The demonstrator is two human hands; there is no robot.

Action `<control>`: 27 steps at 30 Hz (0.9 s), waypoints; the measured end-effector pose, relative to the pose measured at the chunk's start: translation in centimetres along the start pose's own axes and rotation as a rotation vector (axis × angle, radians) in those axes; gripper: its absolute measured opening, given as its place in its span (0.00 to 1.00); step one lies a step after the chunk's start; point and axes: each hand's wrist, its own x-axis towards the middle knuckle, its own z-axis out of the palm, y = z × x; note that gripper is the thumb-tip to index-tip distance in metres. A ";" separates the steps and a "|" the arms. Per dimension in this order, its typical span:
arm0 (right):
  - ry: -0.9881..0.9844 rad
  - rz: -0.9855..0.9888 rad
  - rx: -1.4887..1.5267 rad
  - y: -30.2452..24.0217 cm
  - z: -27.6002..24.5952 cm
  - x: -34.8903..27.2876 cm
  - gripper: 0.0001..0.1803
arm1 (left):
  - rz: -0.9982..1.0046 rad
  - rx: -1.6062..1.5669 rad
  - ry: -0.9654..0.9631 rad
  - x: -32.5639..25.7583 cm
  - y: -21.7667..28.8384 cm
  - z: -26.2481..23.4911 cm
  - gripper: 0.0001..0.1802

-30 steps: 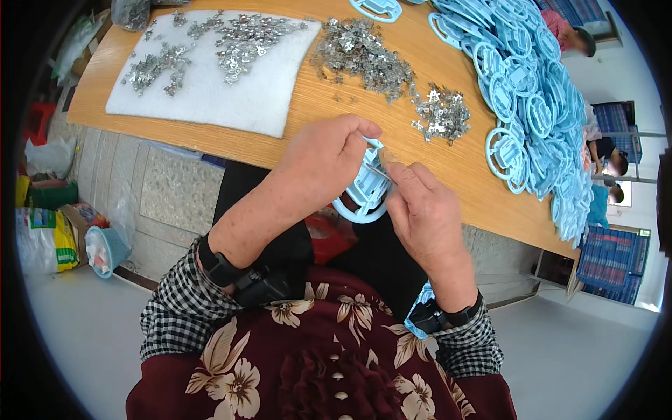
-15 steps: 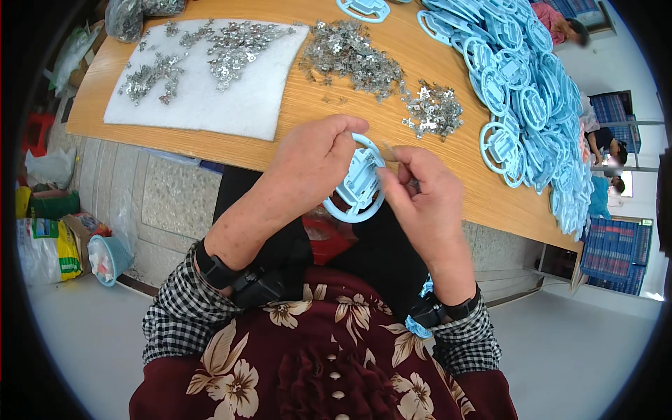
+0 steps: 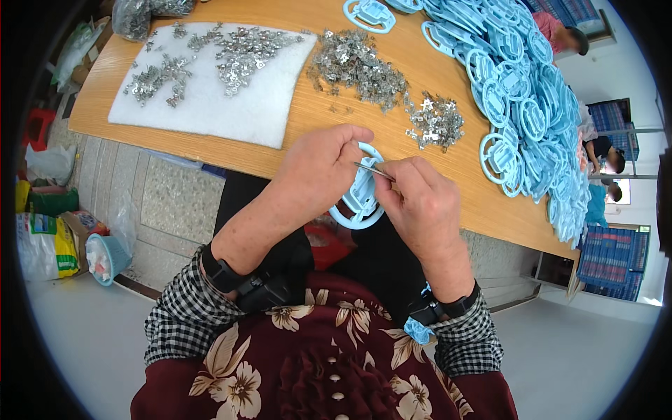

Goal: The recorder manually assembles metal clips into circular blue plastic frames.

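Observation:
My left hand [image 3: 318,168] grips a round light-blue plastic ring part [image 3: 358,197] at the near edge of the wooden table [image 3: 294,122]. My right hand [image 3: 418,199] pinches a thin metal piece [image 3: 372,169] whose tip lies against the top of that blue part. Both hands hover just in front of the table edge, above my lap. Most of the part is hidden behind my fingers.
A loose heap of small metal clips [image 3: 357,64] and a smaller heap [image 3: 437,120] lie on the table. More clips rest on a white foam pad [image 3: 210,105]. A big pile of blue ring parts [image 3: 521,91] fills the right side. Bags and a small bucket [image 3: 105,255] stand on the floor left.
The blue part has been turned and lowered slightly between my hands. My right hand now holds a thin metal piece against it.

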 end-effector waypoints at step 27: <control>0.229 0.608 0.358 -1.6 2.1 -0.1 0.06 | 0.196 0.066 0.227 -1.7 -0.5 1.6 0.19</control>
